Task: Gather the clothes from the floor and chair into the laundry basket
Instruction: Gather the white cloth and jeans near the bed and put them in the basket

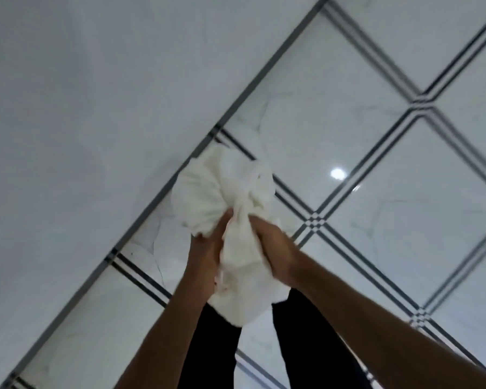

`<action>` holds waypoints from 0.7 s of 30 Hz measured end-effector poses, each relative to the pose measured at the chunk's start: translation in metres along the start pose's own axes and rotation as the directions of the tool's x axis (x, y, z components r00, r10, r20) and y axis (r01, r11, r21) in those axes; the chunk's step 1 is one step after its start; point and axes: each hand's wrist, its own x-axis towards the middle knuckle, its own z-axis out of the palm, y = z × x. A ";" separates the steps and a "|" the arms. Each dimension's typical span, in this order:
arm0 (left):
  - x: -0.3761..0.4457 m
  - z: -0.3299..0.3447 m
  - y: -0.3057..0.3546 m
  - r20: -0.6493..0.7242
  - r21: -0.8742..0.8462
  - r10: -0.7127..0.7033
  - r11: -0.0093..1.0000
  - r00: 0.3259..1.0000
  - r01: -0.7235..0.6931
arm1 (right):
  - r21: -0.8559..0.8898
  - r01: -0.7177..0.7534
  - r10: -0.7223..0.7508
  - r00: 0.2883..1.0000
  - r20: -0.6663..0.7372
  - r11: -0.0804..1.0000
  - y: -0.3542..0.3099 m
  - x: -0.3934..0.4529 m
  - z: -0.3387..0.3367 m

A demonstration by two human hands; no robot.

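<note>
A bunched white garment [222,189] hangs in the air over the floor, gathered between both of my hands. My left hand [205,248] grips its left side, fingers closed into the cloth. My right hand [272,248] clamps the right side, with a fold of the fabric [242,276] drooping down between my wrists. The laundry basket and the chair are not in view.
A glossy white tiled floor [376,164] with dark striped borders fills the right and lower part of the view. A plain pale wall [82,108] rises at the left, meeting the floor along a dark line. My black trouser legs [300,332] show below my arms.
</note>
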 end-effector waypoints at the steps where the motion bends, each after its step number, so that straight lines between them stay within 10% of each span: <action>1: -0.030 0.001 0.017 0.052 0.096 0.029 0.995 0.998 -0.034 | -0.070 0.021 -0.020 1.000 0.008 0.997 -0.007 -0.038 0.003; 6: -0.169 0.031 0.087 0.066 0.222 0.020 0.974 0.998 -0.034 | -0.307 0.264 -0.331 0.923 -0.194 0.915 -0.069 -0.242 0.023; 10: -0.282 0.077 0.158 0.198 0.204 0.260 0.932 0.945 -0.299 | -0.360 0.428 -0.555 0.714 -0.428 0.829 -0.096 -0.362 0.029; 14: -0.361 0.141 0.195 0.435 0.222 0.390 0.827 0.812 -0.517 | -0.413 0.546 -0.664 0.418 -0.619 0.729 -0.098 -0.460 0.016; 21: -0.494 0.249 0.161 0.703 0.124 0.411 0.732 0.580 -0.669 | -0.395 0.618 -0.631 0.216 -0.745 0.679 -0.008 -0.623 -0.061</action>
